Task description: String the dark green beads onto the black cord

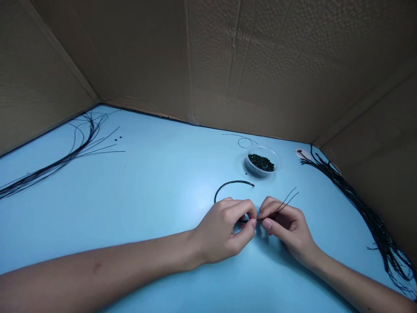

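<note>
L grip hides pt. of blk strand behind knuckles.

The cardboard walls look matt and creased, the tabletop smooth and faintly glossy, the tub clear plastic, its beads shiny, the strand bumpy.

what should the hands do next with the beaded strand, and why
Probably twist the two thin bare ends together with the right hand while the left hand steadies the dark beaded strand: the left pinches about where beads seem to give way to bare ends, the right grips those ends, and beyond it they stick out loose and separate.
</note>
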A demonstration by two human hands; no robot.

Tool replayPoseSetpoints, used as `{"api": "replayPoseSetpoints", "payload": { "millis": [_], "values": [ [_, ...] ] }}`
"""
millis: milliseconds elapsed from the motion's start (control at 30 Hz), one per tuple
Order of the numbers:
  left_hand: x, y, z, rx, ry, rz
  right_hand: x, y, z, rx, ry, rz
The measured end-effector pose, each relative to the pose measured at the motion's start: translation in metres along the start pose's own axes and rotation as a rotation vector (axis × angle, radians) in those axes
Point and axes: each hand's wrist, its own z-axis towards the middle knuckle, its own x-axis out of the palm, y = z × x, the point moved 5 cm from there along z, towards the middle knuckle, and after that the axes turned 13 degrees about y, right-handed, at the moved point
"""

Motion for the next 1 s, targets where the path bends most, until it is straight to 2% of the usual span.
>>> {"api": "replayPoseSetpoints", "payload": {
  "millis": [667, 1000],
  "values": [
    [0.0046, 0.0020, 0.0005, 0.000, 0.025, -0.030, 0.0008, 0.0026, -0.0012, -0.007, 0.028, -0.063],
    [0.0066, -0.0004, 0.0007, 0.049, 0.075, -0.055, 0.0062, 0.0084, 0.0024, -0.021, 0.141, -0.181]
  ]
}}
